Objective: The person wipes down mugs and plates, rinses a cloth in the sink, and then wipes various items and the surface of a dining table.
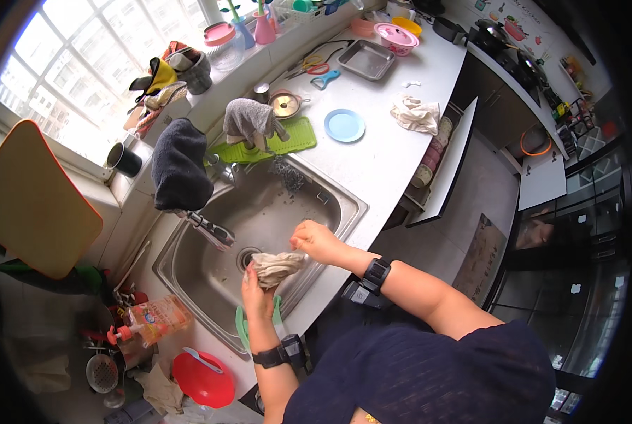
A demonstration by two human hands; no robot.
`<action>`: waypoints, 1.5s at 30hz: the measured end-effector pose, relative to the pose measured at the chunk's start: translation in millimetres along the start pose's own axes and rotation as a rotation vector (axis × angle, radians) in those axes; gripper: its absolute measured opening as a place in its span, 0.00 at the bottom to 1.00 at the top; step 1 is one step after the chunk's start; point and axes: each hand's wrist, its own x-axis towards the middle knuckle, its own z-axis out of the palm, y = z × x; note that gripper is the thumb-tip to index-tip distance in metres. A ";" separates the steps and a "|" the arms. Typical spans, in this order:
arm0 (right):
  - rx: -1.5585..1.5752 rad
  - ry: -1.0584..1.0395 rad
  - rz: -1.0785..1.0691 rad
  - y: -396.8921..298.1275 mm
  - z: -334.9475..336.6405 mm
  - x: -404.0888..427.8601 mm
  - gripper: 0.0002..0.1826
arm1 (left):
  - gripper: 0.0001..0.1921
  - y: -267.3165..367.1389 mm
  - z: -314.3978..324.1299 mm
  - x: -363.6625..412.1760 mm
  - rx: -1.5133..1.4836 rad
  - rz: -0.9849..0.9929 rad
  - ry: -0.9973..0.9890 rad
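My left hand [259, 298] is shut on a wet-looking, bunched off-white cloth [277, 268] above the near side of a stainless steel sink [215, 286]. Just beyond the cloth's right end, my right hand [318, 242] hovers over the sink with its fingers curled in. Whether anything small is pinched in them cannot be seen. The sink drain [246, 258] shows partly behind the cloth. At the left, a faucet [210, 229] with a dark cloth [182, 164] draped over it leans above the basin. A steel wool scrubber [289, 175] lies in the far corner.
To the right of the counter, a drawer [446, 164] stands pulled out with bowls inside. A light blue plate [344, 125], a crumpled cloth [417, 113] and a metal tray [366, 59] rest on the countertop. Left lie a soap bottle [162, 319] and red bowl [202, 384].
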 end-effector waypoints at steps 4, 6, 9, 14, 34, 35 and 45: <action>0.748 0.033 0.540 12.1 -45.0 -9.1 0.14 | 0.22 7.0 -36.5 -14.8 0.070 0.093 0.143; 0.599 0.002 0.645 28.7 -70.6 -21.4 0.13 | 0.22 17.8 -55.2 -28.9 0.037 0.135 0.141; 0.281 -0.048 0.742 66.1 -118.2 -38.0 0.11 | 0.23 29.7 -58.9 -52.0 -0.085 0.146 0.157; -0.187 0.078 0.641 126.1 -214.9 -41.6 0.11 | 0.23 30.5 -34.2 -61.2 -0.014 0.271 0.207; -0.508 0.101 0.159 260.2 -339.1 68.4 0.20 | 0.22 41.5 173.0 -73.8 -0.287 0.716 0.244; -0.087 -0.095 0.243 206.7 -308.2 79.9 0.19 | 0.21 38.1 183.8 -69.7 -0.198 0.680 0.243; 1.815 -1.082 0.588 46.2 -120.1 8.2 0.13 | 0.20 -25.8 214.8 -53.5 -0.343 0.208 -0.425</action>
